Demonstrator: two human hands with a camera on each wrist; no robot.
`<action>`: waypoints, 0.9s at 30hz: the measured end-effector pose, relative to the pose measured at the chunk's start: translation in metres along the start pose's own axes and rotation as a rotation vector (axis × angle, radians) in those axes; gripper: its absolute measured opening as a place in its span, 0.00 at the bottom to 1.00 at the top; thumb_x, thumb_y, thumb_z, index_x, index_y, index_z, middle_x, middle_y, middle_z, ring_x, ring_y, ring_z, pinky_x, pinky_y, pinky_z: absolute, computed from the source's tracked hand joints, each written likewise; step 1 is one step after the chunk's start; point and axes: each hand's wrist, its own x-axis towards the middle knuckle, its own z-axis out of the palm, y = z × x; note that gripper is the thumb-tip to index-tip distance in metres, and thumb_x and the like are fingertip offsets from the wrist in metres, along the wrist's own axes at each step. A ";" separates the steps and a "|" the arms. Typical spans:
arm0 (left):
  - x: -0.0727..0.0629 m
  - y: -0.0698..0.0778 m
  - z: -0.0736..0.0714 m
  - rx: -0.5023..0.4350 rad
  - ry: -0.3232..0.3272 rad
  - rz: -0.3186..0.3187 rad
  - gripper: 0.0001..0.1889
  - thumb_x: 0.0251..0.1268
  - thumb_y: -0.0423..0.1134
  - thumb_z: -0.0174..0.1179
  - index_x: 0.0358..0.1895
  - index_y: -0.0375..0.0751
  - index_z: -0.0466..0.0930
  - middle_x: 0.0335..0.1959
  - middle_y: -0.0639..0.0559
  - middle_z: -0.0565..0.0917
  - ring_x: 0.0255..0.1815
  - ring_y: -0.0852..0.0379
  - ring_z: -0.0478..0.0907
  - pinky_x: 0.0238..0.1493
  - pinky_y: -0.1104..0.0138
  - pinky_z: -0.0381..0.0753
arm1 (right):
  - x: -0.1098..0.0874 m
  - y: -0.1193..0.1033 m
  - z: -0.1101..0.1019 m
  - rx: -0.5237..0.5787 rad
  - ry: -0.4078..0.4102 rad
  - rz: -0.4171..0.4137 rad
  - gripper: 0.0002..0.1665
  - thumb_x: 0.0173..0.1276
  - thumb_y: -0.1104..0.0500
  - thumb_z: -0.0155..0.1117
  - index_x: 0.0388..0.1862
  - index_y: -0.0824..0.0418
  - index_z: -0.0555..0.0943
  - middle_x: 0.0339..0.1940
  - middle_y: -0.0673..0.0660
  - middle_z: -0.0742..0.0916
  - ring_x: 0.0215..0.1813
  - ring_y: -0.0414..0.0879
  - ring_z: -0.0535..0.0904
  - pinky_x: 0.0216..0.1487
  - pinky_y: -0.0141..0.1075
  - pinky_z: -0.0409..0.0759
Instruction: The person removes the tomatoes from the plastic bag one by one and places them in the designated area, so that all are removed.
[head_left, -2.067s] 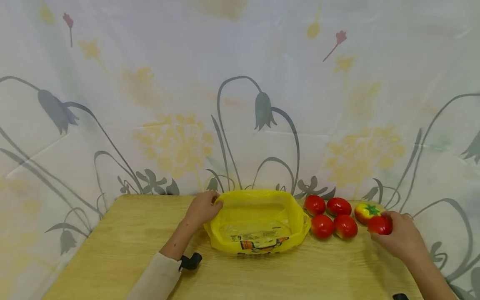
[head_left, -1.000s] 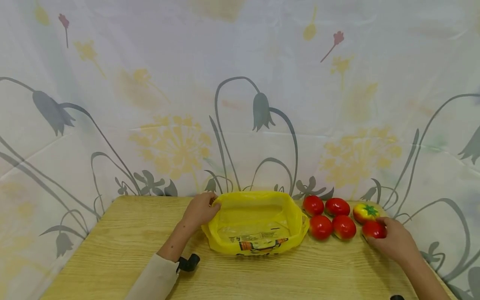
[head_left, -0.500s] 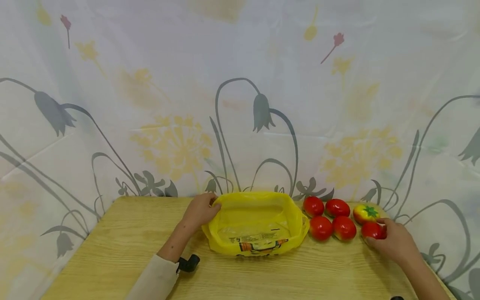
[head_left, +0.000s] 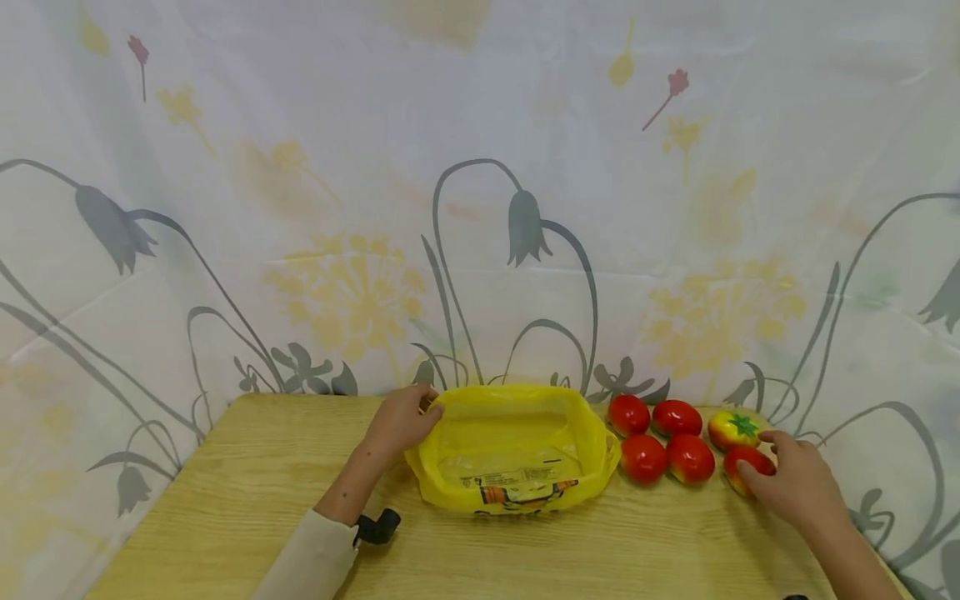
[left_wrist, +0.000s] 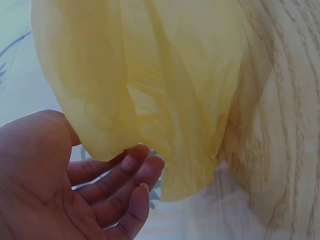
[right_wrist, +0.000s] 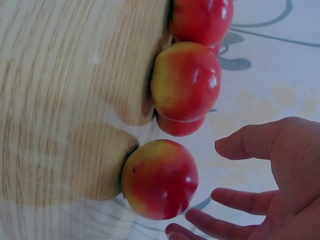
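Observation:
A yellow plastic bag (head_left: 517,492) stands with its mouth spread wide mid-table in the head view. My left hand (head_left: 402,421) pinches its left rim; in the left wrist view, the thumb goes behind the yellow film (left_wrist: 145,75) and the fingers curl at its edge. At the right, my right hand (head_left: 798,479) is spread beside a glossy red tomato (head_left: 748,468). In the right wrist view, a gap shows between the fingers and that tomato (right_wrist: 160,179). Just behind it lies a yellow-red tomato (head_left: 733,428) with a green star-shaped top.
Several more red tomatoes (head_left: 667,437) sit in two rows between the bag and my right hand. The wooden table (head_left: 540,554) ends at a flower-printed cloth (head_left: 480,250) behind. A black wrist device (head_left: 378,527) sticks out from my left wrist.
My right hand has brought the front right tomato down and left onto the table, then let it go, its fingers spreading. My left hand has stayed on the bag's rim.

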 end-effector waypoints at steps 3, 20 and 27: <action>-0.001 0.000 -0.001 -0.014 0.000 -0.006 0.14 0.77 0.39 0.63 0.57 0.34 0.85 0.47 0.42 0.88 0.45 0.45 0.86 0.46 0.53 0.87 | -0.002 -0.007 0.000 0.001 0.031 -0.017 0.38 0.72 0.53 0.68 0.64 0.84 0.69 0.52 0.85 0.78 0.49 0.75 0.74 0.48 0.67 0.78; 0.005 0.003 0.003 -0.042 0.037 0.026 0.17 0.81 0.41 0.60 0.61 0.33 0.84 0.53 0.40 0.87 0.49 0.43 0.86 0.50 0.50 0.86 | -0.010 -0.032 0.003 0.014 0.166 -0.070 0.34 0.69 0.56 0.70 0.62 0.80 0.72 0.54 0.86 0.76 0.51 0.78 0.74 0.49 0.71 0.76; 0.002 0.005 -0.003 -0.074 0.033 -0.012 0.21 0.81 0.48 0.60 0.62 0.35 0.83 0.55 0.41 0.87 0.50 0.44 0.86 0.50 0.50 0.86 | -0.010 -0.043 0.012 0.043 0.191 -0.096 0.35 0.70 0.55 0.70 0.65 0.79 0.72 0.60 0.84 0.75 0.59 0.80 0.71 0.56 0.74 0.72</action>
